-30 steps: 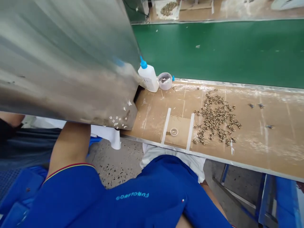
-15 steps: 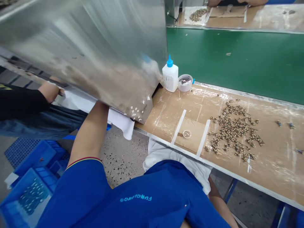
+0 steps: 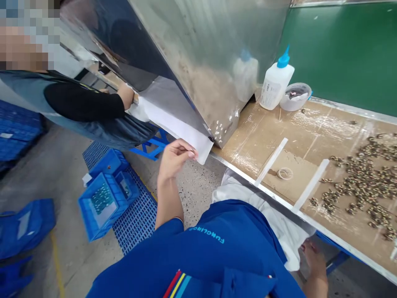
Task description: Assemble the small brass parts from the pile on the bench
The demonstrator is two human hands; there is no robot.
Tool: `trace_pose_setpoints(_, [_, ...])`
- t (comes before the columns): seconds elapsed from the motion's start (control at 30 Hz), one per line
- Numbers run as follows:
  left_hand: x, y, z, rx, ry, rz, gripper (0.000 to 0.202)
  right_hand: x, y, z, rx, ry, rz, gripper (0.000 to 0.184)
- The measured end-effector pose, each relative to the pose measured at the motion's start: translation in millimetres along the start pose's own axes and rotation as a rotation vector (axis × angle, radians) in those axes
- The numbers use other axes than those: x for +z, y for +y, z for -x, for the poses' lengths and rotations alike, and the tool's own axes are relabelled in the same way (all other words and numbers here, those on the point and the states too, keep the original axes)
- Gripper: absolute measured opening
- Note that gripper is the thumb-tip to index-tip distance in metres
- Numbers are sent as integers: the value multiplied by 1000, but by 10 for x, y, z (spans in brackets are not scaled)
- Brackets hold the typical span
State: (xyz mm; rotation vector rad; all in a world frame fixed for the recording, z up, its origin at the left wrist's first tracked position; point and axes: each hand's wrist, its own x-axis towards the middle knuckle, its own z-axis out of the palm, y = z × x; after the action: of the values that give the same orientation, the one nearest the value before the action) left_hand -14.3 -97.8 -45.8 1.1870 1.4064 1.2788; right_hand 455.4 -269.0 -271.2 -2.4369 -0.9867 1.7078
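Observation:
My left hand (image 3: 175, 159) is raised beside the metal housing, just in front of a white sheet (image 3: 173, 122) that runs along the bench edge. Its thumb and forefinger are pinched together; whatever is between them is too small to make out. Low on the right, my right hand (image 3: 312, 252) hangs below the bench edge by the white cloth (image 3: 257, 215) on my lap, its fingers mostly hidden. On the cardboard-covered bench (image 3: 242, 145) lie a small clear round dish (image 3: 285, 173) between two white strips and a spread of small brassy parts (image 3: 362, 178).
A metal housing (image 3: 211, 62) stands at the bench's left end. Beside it are a white bottle with blue nozzle (image 3: 276, 87) and a plastic tub (image 3: 296, 97). A green belt (image 3: 347, 58) runs behind. Blue bins (image 3: 102, 203) sit on the floor; a co-worker (image 3: 89, 101) stands at left.
My view has swung left. My left hand, hidden behind the metal housing before, has come out and is now pinched in front of the sheet. My right hand has come into view.

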Motion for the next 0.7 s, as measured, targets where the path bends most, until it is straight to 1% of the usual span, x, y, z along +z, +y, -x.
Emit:
trace_pose_setpoints(0.07, [326, -95, 71, -128, -226, 140, 45, -95, -38, 59, -1, 93, -13, 25])
trace_pose_setpoints(0.1, [506, -153, 55, -189, -344, 209, 49, -147, -93, 132, -12, 132, -24, 27])
trace_pose_setpoints(0.13, [686, -217, 17, -236, -449, 276, 52, -201, -174, 238, -56, 132, -46, 31])
trace_pose_setpoints(0.17, [859, -284, -32, -274, -534, 336, 55, -255, -281, 375, -103, 172, -56, 37])
trace_pose_setpoints(0.2, [1019, -352, -84, -307, -602, 388, 57, -308, -409, 536, -171, 184, -60, 43])
trace_pose_setpoints(0.23, [1164, -418, -131, -335, -655, 432, 58, -359, -552, 709, -284, 175, -82, 49])
trace_pose_setpoints(0.3, [1399, -533, -197, -384, -737, 500, 57, -455, -851, 1038, -512, 54, -130, 54])
trace_pose_setpoints(0.33, [1491, -581, -216, -398, -768, 530, 57, -496, -992, 1168, -606, 22, -154, 51])
trace_pose_setpoints(0.37, [1570, -623, -225, -406, -794, 558, 58, -530, -1120, 1262, -699, 32, -192, 49])
trace_pose_setpoints(0.4, [1636, -659, -227, -410, -819, 582, 59, -554, -1233, 1316, -771, 79, -239, 45])
trace_pose_setpoints(0.47, [1738, -718, -221, -412, -852, 610, 61, -562, -1416, 1311, -859, 239, -340, 41])
trace_pose_setpoints(0.53, [1803, -767, -212, -402, -866, 631, 61, -516, -1562, 1196, -868, 383, -439, 38])
trace_pose_setpoints(0.57, [1821, -790, -210, -394, -872, 641, 60, -479, -1628, 1118, -865, 421, -471, 37])
trace_pose_setpoints(0.7, [1836, -864, -218, -390, -956, 637, 49, -334, -1869, 823, -923, 486, -448, 37])
